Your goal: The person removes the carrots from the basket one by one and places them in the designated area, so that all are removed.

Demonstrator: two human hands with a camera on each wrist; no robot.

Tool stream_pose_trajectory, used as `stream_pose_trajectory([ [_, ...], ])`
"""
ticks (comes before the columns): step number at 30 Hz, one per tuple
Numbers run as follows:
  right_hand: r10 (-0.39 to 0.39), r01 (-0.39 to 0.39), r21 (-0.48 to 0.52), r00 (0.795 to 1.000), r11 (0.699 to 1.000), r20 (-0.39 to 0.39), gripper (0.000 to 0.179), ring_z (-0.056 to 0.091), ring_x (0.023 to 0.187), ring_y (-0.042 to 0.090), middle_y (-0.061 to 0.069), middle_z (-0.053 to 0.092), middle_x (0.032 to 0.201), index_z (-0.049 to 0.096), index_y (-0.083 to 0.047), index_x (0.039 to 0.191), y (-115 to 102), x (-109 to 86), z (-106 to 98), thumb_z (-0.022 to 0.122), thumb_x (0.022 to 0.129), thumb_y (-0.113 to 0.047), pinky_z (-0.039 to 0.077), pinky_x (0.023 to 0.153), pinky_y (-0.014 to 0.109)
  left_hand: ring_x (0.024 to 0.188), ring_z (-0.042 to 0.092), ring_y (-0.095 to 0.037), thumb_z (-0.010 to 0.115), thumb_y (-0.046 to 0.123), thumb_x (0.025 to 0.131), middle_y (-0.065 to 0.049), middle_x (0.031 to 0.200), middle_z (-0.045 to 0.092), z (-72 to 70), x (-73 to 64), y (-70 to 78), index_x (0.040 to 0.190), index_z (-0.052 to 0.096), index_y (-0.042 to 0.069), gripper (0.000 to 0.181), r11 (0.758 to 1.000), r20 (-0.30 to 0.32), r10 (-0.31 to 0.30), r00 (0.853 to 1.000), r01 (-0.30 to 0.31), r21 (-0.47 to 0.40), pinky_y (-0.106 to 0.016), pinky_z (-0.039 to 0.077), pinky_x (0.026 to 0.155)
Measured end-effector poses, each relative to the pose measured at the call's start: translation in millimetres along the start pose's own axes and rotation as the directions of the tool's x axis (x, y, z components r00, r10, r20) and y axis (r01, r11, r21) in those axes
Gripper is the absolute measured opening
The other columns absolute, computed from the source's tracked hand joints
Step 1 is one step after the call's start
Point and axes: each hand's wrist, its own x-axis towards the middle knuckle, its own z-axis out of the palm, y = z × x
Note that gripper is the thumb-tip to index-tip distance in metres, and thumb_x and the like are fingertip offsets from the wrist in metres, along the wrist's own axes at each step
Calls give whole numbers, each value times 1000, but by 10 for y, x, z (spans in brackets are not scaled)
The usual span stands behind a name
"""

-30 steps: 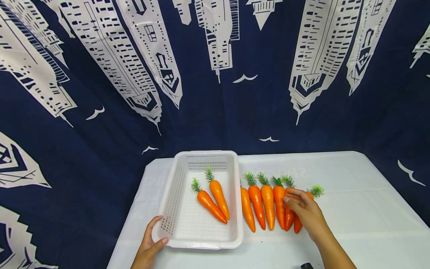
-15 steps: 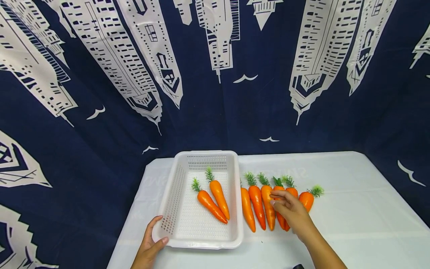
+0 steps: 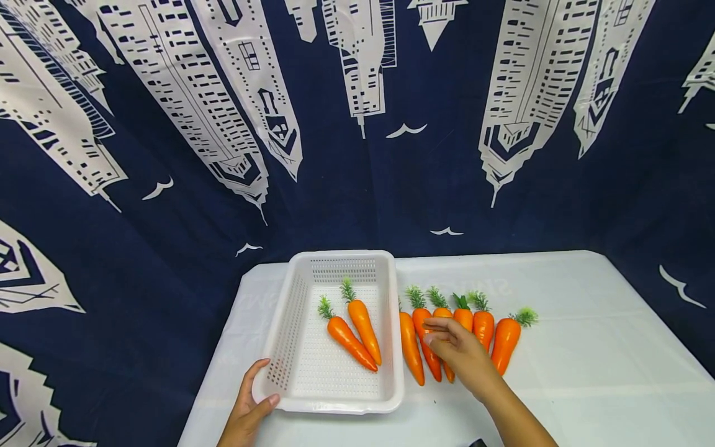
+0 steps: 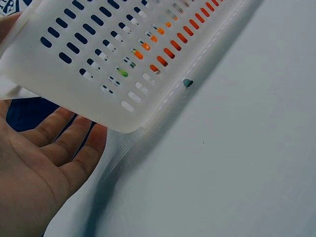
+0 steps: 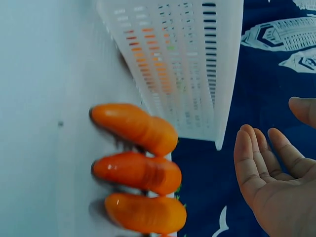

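At the near left corner of a white perforated plastic basket, my left hand holds the rim, thumb on top and fingers along the outside. Two orange carrots with green tops, a left one and a right one, lie inside. My right hand hovers over the row of carrots to the basket's right, fingers loosely extended and holding nothing. Its fingertips overlap the second carrot in the head view. In the right wrist view the hand is apart from the carrots, palm showing.
The row runs from a carrot beside the basket wall to a slanted carrot at the far right. All lie on a white-covered table. Behind hangs a navy cloth with white buildings and birds.
My right hand has moved left across the row, from the rightmost carrots to those nearer the basket, carrying nothing. The left hand, basket and carrots have stayed in place.
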Motion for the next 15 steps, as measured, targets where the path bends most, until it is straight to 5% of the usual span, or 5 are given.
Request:
stream_pose_trajectory([
  [9,-62,58,52,996,997,66,41,61,123,31,16,63,131,58,-10,135,-105,32,213,68,97,-25,52,96,21,122,42,2,55,0,97,-14,152,9,-2,1,-4,155,18,11,70,1000,3,2,1000,-2,-8,-13,41,96],
  [15,-104,96,71,989,993,109,44,60,124,29,15,63,133,56,-7,137,-159,17,342,68,97,-24,51,96,19,122,43,2,55,0,97,-16,153,8,-4,-3,-8,155,17,11,70,1000,12,8,1000,-8,-12,-13,42,96],
])
